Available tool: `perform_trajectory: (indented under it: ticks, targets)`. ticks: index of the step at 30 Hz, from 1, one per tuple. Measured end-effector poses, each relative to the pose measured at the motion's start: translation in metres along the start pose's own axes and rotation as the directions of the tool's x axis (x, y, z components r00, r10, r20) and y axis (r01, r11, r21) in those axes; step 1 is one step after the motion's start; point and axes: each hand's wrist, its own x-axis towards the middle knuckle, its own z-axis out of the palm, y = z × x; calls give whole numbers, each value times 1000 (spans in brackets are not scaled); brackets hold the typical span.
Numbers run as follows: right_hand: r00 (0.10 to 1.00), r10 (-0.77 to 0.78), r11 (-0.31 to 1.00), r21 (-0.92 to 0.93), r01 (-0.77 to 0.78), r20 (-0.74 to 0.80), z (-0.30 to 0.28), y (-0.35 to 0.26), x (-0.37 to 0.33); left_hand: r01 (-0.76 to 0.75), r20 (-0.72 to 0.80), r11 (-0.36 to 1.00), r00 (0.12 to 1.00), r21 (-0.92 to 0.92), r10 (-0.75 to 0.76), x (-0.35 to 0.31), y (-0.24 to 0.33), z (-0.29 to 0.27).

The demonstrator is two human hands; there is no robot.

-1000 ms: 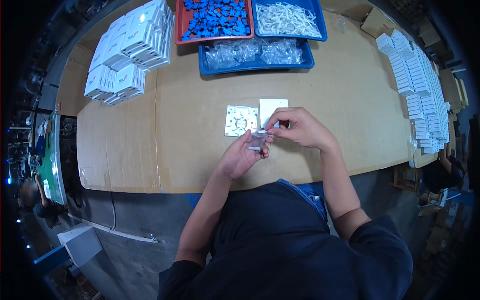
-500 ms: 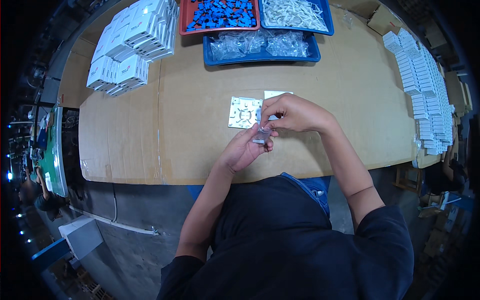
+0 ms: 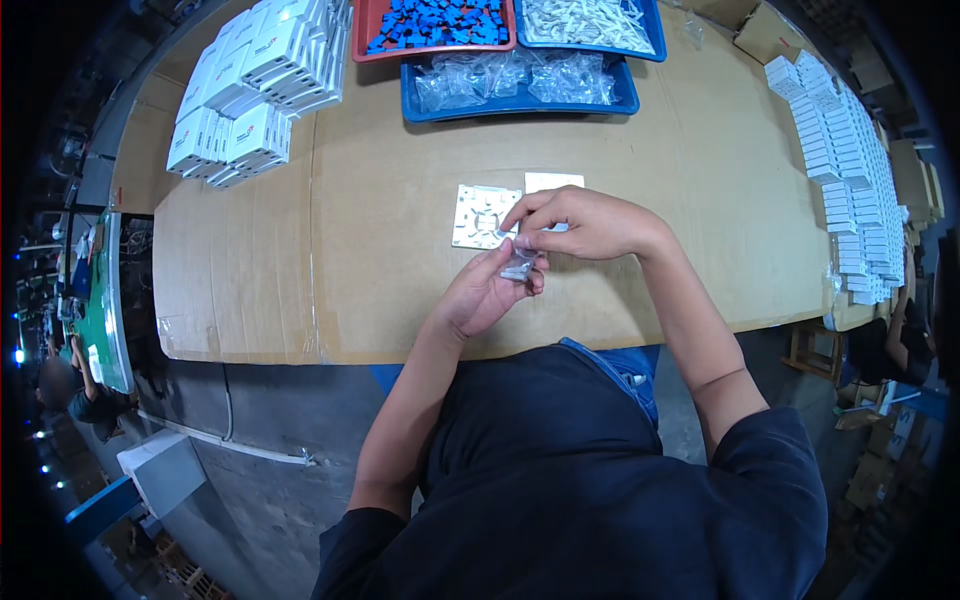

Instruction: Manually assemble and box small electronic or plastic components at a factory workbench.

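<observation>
A small clear plastic bag (image 3: 517, 267) with small pale parts inside sits in the fingers of my left hand (image 3: 478, 298), which is closed on it with the palm turned up. Over its upper end, my right hand (image 3: 603, 226) has its thumb and fingertips bent together at the bag's mouth. Whether those fingertips hold a separate small piece is too small to tell. Just beyond my hands lies a white square plastic plate (image 3: 474, 207) with a round moulded centre. A second white flat piece (image 3: 553, 181) lies beside it, partly hidden by my right hand.
Across the cardboard-covered table (image 3: 400, 200) stand a red tray (image 3: 435, 52) of blue parts, a blue tray (image 3: 600, 52) of white parts and a blue tray (image 3: 520, 114) of clear bags. White boxes (image 3: 250, 90) are stacked left; white pieces (image 3: 850, 180) are piled right.
My right fingertips have shifted a little left, now over the plate's near corner. The bag stays in my left hand, slightly turned. The whole view has shifted slightly.
</observation>
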Motion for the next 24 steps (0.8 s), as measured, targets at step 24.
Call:
perform_trajectory:
  ticks: [24]
  targets:
    - [982, 146, 989, -7, -146, 122, 15, -25, -5, -25, -15, 998, 1000, 66, 26, -6, -5, 3]
